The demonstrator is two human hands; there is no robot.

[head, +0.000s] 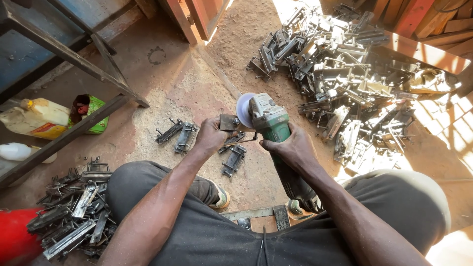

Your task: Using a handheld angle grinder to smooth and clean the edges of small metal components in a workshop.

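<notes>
A seated worker's left hand [211,137] grips a small metal bracket [229,122], held just left of the grinding disc [243,110]. The right hand [290,148] clamps the green angle grinder [272,125], its body running back toward the worker, above the dirt floor [197,93].

Harsh sunlight glares top and right; shaded left, edges curve.

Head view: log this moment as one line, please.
left hand: holds small metal bracket | right hand: grips green angle grinder | disc: at bracket | bracket piles: on ground
</notes>
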